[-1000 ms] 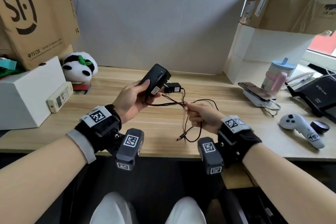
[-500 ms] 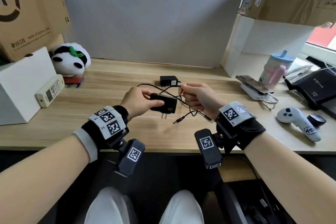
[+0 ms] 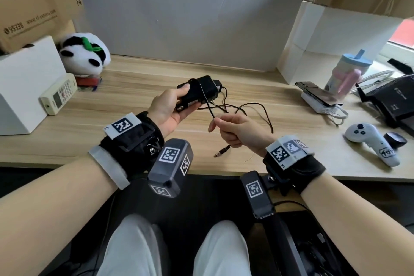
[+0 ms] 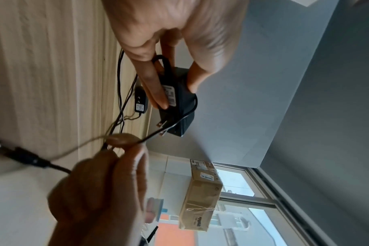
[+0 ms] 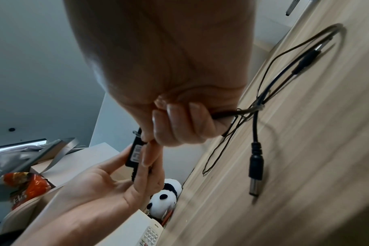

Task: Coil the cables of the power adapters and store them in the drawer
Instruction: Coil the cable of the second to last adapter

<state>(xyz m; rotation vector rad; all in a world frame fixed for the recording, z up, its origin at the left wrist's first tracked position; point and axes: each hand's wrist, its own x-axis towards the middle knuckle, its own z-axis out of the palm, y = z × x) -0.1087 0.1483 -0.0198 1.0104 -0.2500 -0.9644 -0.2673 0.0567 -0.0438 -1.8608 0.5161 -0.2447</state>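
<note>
My left hand (image 3: 172, 105) grips a black power adapter (image 3: 198, 93) above the wooden desk (image 3: 125, 119), thumb on top and fingers underneath, prongs pointing right. Its thin black cable (image 3: 205, 101) crosses over the adapter body and runs down to my right hand (image 3: 230, 129), which pinches it between thumb and forefinger. The barrel plug (image 3: 222, 152) dangles below that hand, and the slack loops on the desk (image 3: 265, 116). A second small adapter (image 4: 140, 101) lies on the desk behind the held adapter (image 4: 179, 106). The right wrist view shows the barrel plug (image 5: 256, 166). No drawer is in view.
A panda plush (image 3: 84, 54), a remote control (image 3: 59, 94) and a white box (image 3: 24, 83) stand at the left. At the right are a phone on a power bank (image 3: 318, 94), a cup (image 3: 349, 71), a black router (image 3: 394, 101) and a white controller (image 3: 371, 143).
My left hand has lifted the adapter up and away from me and turned it. The cable now lies across its body. My right hand has dropped a little, still pinching the cable.
</note>
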